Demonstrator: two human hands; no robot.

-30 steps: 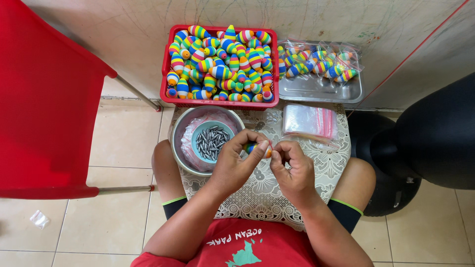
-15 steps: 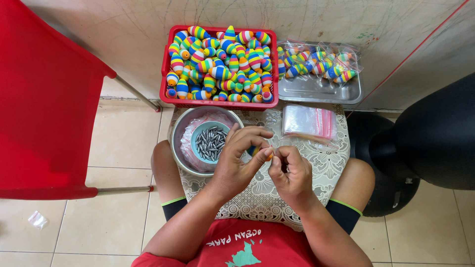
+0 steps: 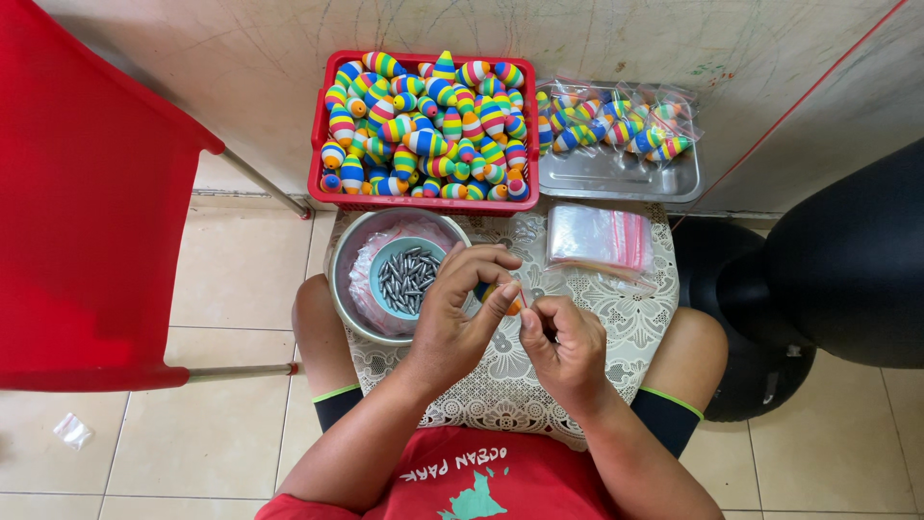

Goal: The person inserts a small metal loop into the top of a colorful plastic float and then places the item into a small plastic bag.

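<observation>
Left hand [image 3: 460, 310] pinches 1 striped float [image 3: 502, 295] between thumb and fingers, above the lace cloth [image 3: 630, 327]. Right hand [image 3: 565, 344] closed narrow just beside it; contents cannot be told. Bowl of metal weights [image 3: 407, 277] lies left.

Two hands at work: left hand [image 3: 457, 313] and right hand [image 3: 563, 342]. One striped float [image 3: 500, 294] between them. One red basket [image 3: 322, 125], one steel tray [image 3: 616, 173], one metal bowl [image 3: 351, 241], one blue cup [image 3: 385, 255], one stack of clear bags [image 3: 597, 236]. Floats in basket and pellets in cup too many to count.
</observation>
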